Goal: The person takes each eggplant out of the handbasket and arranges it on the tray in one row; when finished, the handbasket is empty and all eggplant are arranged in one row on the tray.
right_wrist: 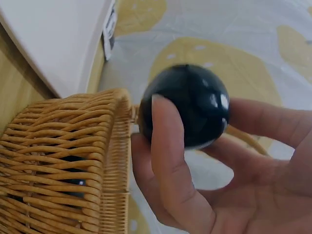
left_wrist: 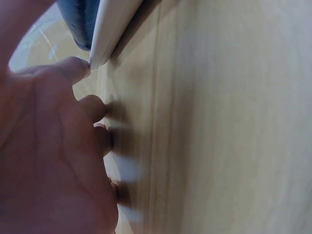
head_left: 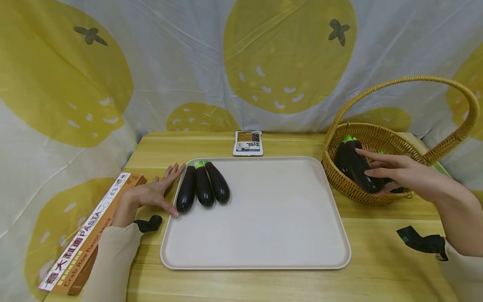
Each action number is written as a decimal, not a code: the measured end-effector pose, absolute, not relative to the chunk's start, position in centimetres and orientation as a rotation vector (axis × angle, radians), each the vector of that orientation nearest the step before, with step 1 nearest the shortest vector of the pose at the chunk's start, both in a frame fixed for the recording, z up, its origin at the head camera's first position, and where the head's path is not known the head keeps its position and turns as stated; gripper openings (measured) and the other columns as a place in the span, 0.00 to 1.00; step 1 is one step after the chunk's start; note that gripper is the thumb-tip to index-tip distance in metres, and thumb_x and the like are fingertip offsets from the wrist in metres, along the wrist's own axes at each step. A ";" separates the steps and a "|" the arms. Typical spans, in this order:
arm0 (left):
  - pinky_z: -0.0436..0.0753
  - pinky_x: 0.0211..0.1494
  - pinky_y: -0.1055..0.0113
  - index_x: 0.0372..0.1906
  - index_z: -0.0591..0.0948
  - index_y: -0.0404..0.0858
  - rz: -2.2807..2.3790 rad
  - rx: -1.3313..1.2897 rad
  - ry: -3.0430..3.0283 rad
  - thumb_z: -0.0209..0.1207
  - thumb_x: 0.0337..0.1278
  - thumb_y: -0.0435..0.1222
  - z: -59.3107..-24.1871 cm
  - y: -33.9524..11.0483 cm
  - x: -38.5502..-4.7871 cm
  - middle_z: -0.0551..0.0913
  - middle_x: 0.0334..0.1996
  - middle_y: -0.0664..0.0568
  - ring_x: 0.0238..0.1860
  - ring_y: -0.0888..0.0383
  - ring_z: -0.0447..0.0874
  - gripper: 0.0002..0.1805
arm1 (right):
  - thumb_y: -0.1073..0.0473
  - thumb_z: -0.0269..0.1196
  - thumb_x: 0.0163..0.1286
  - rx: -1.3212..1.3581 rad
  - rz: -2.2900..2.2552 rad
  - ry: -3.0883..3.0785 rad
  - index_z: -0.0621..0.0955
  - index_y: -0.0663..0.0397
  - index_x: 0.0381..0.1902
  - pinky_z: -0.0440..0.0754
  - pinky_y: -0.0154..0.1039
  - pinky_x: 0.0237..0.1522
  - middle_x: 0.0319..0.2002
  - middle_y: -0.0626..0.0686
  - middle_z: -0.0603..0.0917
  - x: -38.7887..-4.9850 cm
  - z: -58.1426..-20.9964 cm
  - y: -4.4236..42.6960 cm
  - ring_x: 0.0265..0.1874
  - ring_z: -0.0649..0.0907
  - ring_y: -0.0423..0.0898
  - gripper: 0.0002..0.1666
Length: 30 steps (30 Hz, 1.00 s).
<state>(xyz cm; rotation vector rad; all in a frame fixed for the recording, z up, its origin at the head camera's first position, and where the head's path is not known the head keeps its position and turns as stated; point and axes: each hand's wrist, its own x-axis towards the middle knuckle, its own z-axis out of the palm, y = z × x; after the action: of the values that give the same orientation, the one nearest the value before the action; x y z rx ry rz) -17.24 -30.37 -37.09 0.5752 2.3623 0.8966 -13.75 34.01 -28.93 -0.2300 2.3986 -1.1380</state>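
My right hand (head_left: 401,174) grips a dark purple eggplant (head_left: 360,170) over the wicker basket (head_left: 349,191); the right wrist view shows fingers and thumb curled round the eggplant's rounded end (right_wrist: 187,105). Behind it, another eggplant (head_left: 341,159) lies in the basket, and more dark skin shows partly hidden beneath my hand. On the white tray (head_left: 264,218), three eggplants with green caps lie side by side at the upper left, the middle eggplant (head_left: 204,186) among them. My left hand (head_left: 154,193) rests with spread fingers against the tray's left rim, beside the nearest eggplant (head_left: 186,191).
A long pasta box (head_left: 88,235) lies slanted on the table's left side. Behind the tray is a small white packet (head_left: 247,143). The basket's tall handle (head_left: 411,79) arches above its opening. A fruit-patterned cloth (head_left: 181,63) hangs at the back and left.
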 end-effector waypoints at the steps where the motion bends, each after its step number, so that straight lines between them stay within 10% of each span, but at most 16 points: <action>1: 0.19 0.72 0.23 0.84 0.32 0.42 0.899 0.572 2.360 0.83 0.39 0.47 -37.1 -30.4 -17.2 0.15 0.80 0.35 0.79 0.32 0.09 0.80 | 0.52 0.50 0.85 -0.236 -1.119 2.405 0.45 0.41 0.85 0.91 0.47 0.44 0.79 0.75 0.50 -13.4 -28.9 34.0 0.68 0.74 0.48 0.40; 5: 0.20 0.72 0.23 0.84 0.32 0.42 0.898 0.569 2.360 0.83 0.39 0.46 -37.0 -30.4 -17.2 0.15 0.80 0.35 0.79 0.32 0.09 0.80 | 0.51 0.51 0.84 -0.259 -1.085 2.391 0.48 0.32 0.85 0.90 0.46 0.43 0.76 0.73 0.56 -12.2 -28.6 33.8 0.56 0.73 0.22 0.40; 16: 0.20 0.72 0.22 0.84 0.32 0.41 0.889 0.572 2.366 0.83 0.38 0.47 -37.1 -30.3 -17.3 0.16 0.80 0.34 0.79 0.31 0.09 0.80 | 0.49 0.54 0.83 -0.313 -1.135 2.244 0.52 0.26 0.84 0.88 0.46 0.43 0.79 0.67 0.55 -11.2 -28.1 30.6 0.55 0.80 0.37 0.39; 23: 0.20 0.72 0.23 0.84 0.32 0.41 0.885 0.591 2.371 0.83 0.38 0.47 -37.1 -30.2 -17.4 0.17 0.80 0.34 0.79 0.31 0.10 0.80 | 0.50 0.58 0.80 -0.425 -1.167 2.195 0.55 0.32 0.84 0.83 0.41 0.33 0.77 0.67 0.60 -12.0 -28.0 26.9 0.32 0.80 0.51 0.41; 30: 0.21 0.72 0.22 0.84 0.33 0.40 0.880 0.584 2.378 0.83 0.38 0.47 -37.1 -30.3 -17.3 0.17 0.80 0.34 0.79 0.31 0.10 0.80 | 0.50 0.59 0.80 -0.470 -1.219 2.140 0.59 0.35 0.83 0.90 0.52 0.47 0.79 0.65 0.60 -13.1 -28.4 23.1 0.63 0.78 0.57 0.39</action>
<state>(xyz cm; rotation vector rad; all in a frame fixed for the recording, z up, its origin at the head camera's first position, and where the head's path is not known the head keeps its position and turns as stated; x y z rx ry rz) -17.33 -30.33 -37.13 0.5840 2.3776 0.8797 -13.09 23.08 -28.39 -0.4696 2.1398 -1.2189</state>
